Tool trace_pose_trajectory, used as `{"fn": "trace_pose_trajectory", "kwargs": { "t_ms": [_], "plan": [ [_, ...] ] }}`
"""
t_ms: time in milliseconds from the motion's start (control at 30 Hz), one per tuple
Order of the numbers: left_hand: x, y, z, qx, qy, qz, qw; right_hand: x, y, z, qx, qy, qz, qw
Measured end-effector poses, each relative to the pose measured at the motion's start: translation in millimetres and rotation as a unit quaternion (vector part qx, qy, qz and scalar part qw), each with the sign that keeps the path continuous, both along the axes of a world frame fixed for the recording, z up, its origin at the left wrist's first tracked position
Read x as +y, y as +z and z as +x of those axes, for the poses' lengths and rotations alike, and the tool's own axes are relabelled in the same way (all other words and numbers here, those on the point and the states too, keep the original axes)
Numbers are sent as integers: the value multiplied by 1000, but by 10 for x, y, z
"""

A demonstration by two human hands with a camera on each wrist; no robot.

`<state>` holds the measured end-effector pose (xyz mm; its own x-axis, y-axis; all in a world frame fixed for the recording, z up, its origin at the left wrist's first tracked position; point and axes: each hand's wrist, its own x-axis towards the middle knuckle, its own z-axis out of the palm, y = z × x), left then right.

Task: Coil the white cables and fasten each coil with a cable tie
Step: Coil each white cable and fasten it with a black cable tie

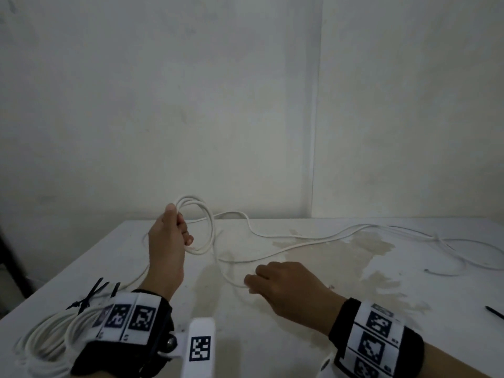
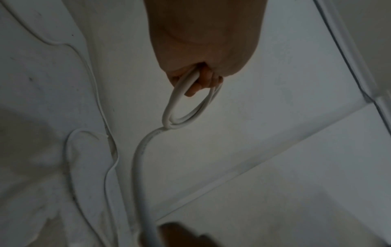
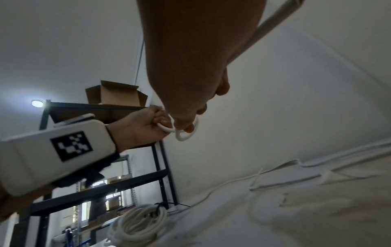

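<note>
My left hand (image 1: 183, 236) is raised over the table's far left and grips a small coil (image 1: 205, 227) of white cable, a few loops wide. The same coil (image 2: 186, 107) hangs from its fingers in the left wrist view. From the coil the cable (image 1: 221, 261) drops to the table and runs to my right hand (image 1: 249, 284), whose curled fingers pinch it low over the tabletop. In the right wrist view the cable (image 3: 268, 30) passes along that hand. The loose rest of the cable (image 1: 341, 236) snakes off to the right.
Finished white coils (image 1: 46, 339) lie at the table's near left corner, with black cable ties (image 1: 94, 294) beside them. Another black tie (image 1: 495, 312) lies at the right edge. The white table (image 1: 300, 336) is stained. A dark shelf (image 3: 105, 192) with a cardboard box (image 3: 116, 95) stands to the left.
</note>
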<state>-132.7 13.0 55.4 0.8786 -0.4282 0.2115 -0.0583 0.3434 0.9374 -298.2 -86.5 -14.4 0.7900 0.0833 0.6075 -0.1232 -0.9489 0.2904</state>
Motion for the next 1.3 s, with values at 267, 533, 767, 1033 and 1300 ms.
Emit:
{"fn": "trace_pose_trajectory", "kwargs": {
  "t_ms": [267, 533, 767, 1033, 1300],
  "plan": [
    [-102, -250, -426, -104, -89, 131, 982, 201, 254, 57, -55, 74, -6, 996],
    [-28, -261, -692, -184, -213, 192, 940, 68, 466, -92, -115, 64, 96, 987],
    [-49, -213, -850, -69, -284, 186, 938, -62, 503, -166, -109, 75, 154, 979],
    [4, -260, -864, -51, -301, 201, 931, -174, 544, -258, -84, 67, 286, 952],
    [-16, -126, -899, -47, -303, 171, 936, -233, 598, -282, -91, 55, 345, 932]
  ]
}}
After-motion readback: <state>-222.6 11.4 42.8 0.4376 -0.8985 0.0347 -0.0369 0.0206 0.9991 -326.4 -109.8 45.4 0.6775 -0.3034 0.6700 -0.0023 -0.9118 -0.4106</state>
